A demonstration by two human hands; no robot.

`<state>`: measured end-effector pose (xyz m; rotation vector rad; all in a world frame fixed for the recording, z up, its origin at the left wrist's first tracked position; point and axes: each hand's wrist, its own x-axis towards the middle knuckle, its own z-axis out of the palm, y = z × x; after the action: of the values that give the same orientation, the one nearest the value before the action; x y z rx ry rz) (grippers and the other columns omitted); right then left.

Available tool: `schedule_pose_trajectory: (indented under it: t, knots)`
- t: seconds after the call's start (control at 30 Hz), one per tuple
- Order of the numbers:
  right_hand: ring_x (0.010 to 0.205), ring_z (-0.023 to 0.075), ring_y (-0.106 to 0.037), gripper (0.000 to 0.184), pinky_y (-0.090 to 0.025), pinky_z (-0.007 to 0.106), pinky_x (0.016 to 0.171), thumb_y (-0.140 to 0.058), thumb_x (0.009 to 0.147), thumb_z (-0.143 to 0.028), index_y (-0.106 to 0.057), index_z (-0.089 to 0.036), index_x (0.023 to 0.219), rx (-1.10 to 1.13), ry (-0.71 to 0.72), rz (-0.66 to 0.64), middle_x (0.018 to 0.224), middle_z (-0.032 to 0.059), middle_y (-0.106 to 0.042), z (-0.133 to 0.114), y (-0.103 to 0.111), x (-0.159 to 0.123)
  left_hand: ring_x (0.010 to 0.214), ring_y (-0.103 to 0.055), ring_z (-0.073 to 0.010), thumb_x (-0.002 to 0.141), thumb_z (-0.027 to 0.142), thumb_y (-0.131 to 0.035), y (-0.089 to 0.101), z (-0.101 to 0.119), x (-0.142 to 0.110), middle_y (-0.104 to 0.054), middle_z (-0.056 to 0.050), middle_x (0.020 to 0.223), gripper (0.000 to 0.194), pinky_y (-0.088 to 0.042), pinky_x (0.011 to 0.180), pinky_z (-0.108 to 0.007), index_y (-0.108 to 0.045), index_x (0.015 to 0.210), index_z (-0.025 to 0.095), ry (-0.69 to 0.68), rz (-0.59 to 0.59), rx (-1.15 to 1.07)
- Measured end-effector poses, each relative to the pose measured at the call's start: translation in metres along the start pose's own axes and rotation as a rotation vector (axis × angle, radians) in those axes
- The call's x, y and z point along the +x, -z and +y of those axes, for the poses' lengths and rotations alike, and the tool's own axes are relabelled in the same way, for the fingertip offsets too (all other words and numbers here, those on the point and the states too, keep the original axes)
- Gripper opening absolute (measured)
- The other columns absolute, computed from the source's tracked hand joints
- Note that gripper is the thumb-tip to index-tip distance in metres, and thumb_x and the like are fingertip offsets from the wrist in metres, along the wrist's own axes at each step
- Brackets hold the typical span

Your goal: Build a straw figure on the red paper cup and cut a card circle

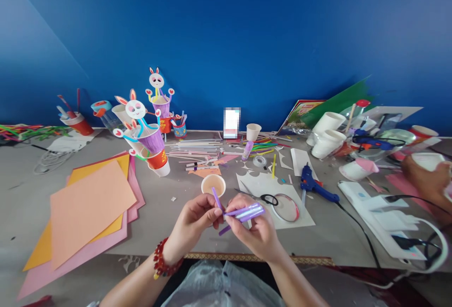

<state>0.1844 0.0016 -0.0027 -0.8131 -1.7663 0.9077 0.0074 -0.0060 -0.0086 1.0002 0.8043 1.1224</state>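
Sheets of coloured paper [88, 208] lie at the left of a cluttered craft table [169, 231], paper-cup rabbits [143, 128] behind them. At centre, the left hand [196, 222] pinches a purple straw piece [216, 198], while the right hand [252, 227] grips a bundle of purple straws [245, 213] above the table's near edge. A blue glue gun [314, 185] rests to the right.

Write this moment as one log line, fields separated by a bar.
left hand: pinches one purple straw | right hand: holds bundle of purple straws | nearby: paper cup, scissors, blue glue gun
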Motion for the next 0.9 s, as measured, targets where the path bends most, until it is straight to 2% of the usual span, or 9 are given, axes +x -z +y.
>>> schedule_pose_trajectory:
  t: [0.3,0.57,0.9]
  knots:
    - [0.070,0.0173,-0.062,0.008,-0.052,0.031,0.067,-0.058,0.088,-0.015,-0.059,-0.023,0.087,-0.129,0.070,-0.025,0.077,0.0023,-0.064,0.0015,0.0003,0.0001,0.059,-0.052,-0.0104,0.083,0.041,-0.072,-0.0007,0.0042,0.0006,-0.059,-0.001,0.066,0.030,-0.045,0.058,-0.022,-0.062,0.078,0.014,0.015,-0.035,0.016]
    - [0.069,0.0170,-0.064,0.022,-0.051,0.031,0.067,-0.061,0.081,-0.005,-0.061,-0.025,0.090,-0.146,0.253,0.029,0.075,0.0012,-0.067,0.0034,-0.0042,0.0035,0.063,-0.053,-0.0106,0.085,0.035,-0.072,-0.0022,-0.0023,-0.0046,-0.057,-0.001,0.070,0.022,-0.045,0.059,-0.022,-0.064,0.081,0.014,-0.003,0.013,-0.098]
    - [0.069,0.0170,-0.063,0.018,-0.051,0.032,0.067,-0.060,0.082,-0.006,-0.062,-0.024,0.087,-0.118,0.204,-0.072,0.076,0.0014,-0.068,0.0068,-0.0023,0.0053,0.065,-0.055,-0.0102,0.086,0.030,-0.071,0.0011,-0.0014,-0.0060,-0.060,-0.001,0.073,0.017,-0.044,0.060,-0.021,-0.065,0.085,0.014,0.028,0.034,-0.142]
